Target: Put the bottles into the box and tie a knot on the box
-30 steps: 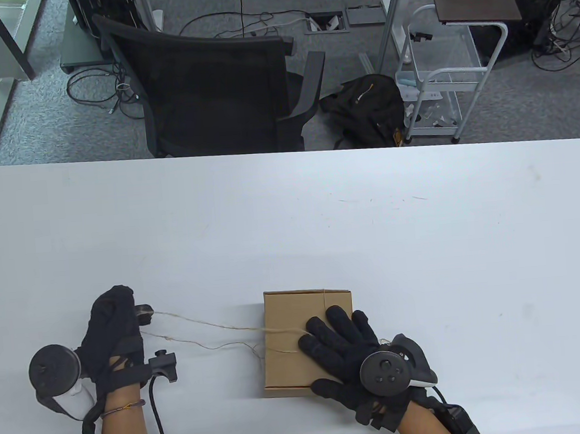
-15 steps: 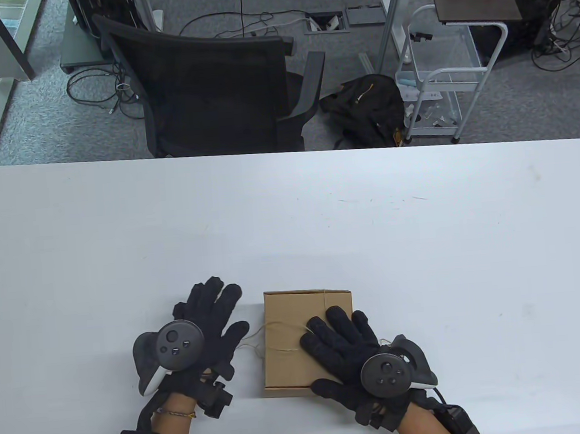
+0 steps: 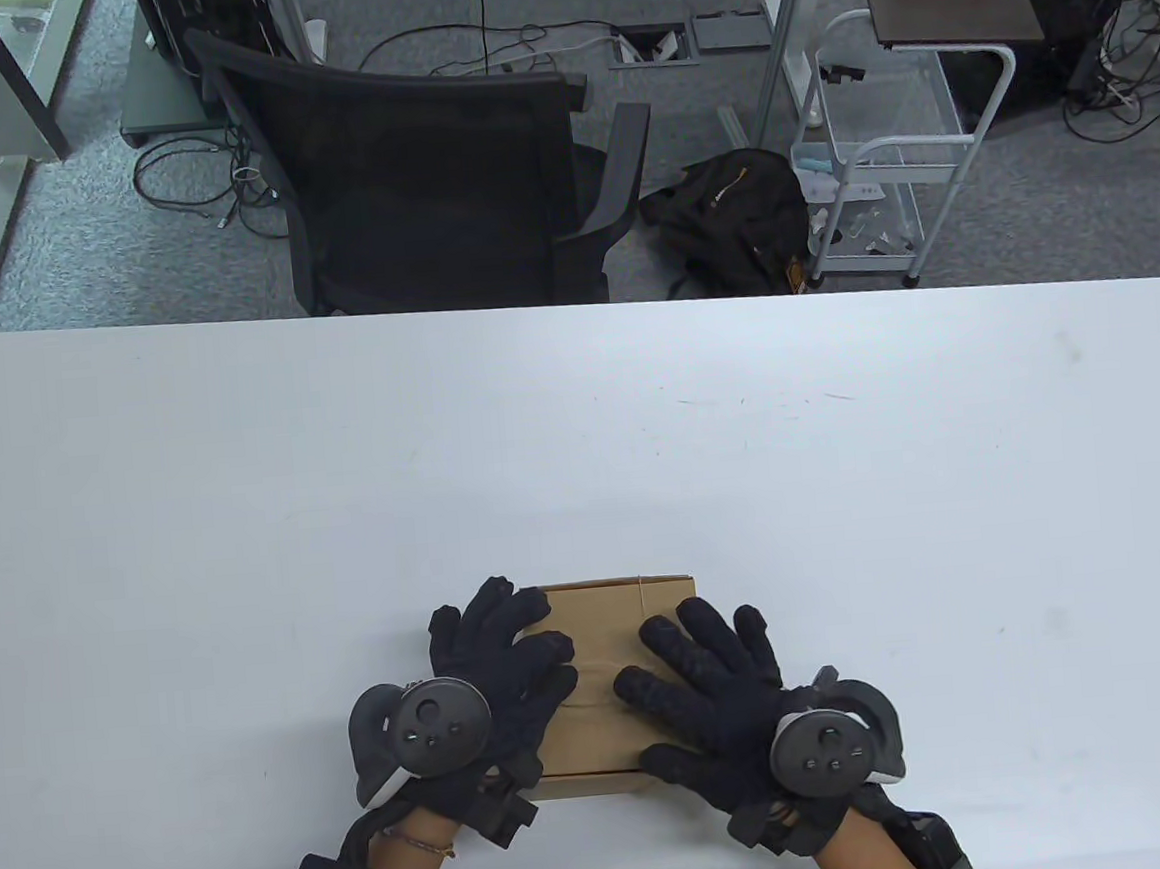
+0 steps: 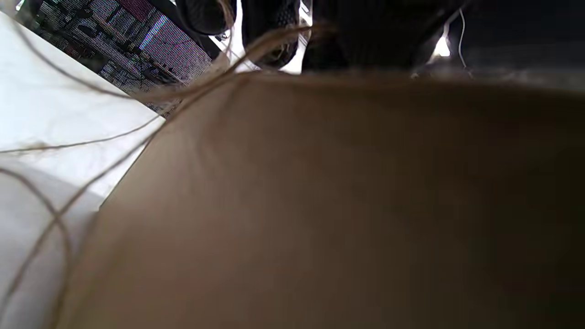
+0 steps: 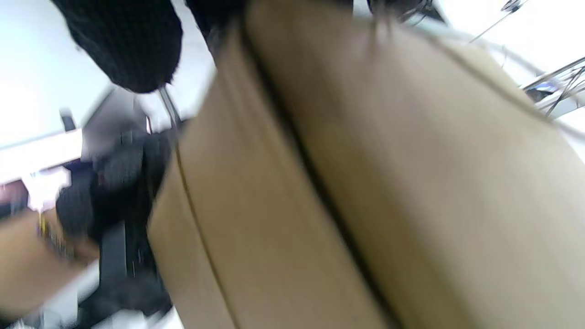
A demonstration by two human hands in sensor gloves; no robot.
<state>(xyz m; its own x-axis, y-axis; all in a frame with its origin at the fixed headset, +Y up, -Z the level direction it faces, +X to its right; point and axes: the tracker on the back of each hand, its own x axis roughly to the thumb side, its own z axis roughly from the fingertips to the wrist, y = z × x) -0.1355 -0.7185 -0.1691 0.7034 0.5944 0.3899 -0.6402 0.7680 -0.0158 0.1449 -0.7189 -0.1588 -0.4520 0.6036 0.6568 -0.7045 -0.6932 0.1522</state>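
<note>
A closed brown cardboard box [image 3: 605,623] lies near the front edge of the table, with thin twine [image 3: 645,595] running over its top. My left hand [image 3: 507,651] lies on the box's left part with its fingers spread. My right hand [image 3: 698,661] lies the same way on the right part. Neither hand holds anything. The left wrist view shows the box [image 4: 320,205] up close, with loose twine [image 4: 59,146] on the table beside it. In the blurred right wrist view the box [image 5: 365,183] fills the frame under a gloved fingertip [image 5: 132,41]. No bottles are in view.
The white table [image 3: 842,454] stretches wide behind and to both sides of the box. Beyond its far edge stand a black office chair [image 3: 428,166], a black backpack [image 3: 723,213] on the floor and a white wire cart [image 3: 879,150].
My left hand let go of the taut twine out at the left and moved right onto the box. My right hand shifted slightly right on the box top. The twine went slack.
</note>
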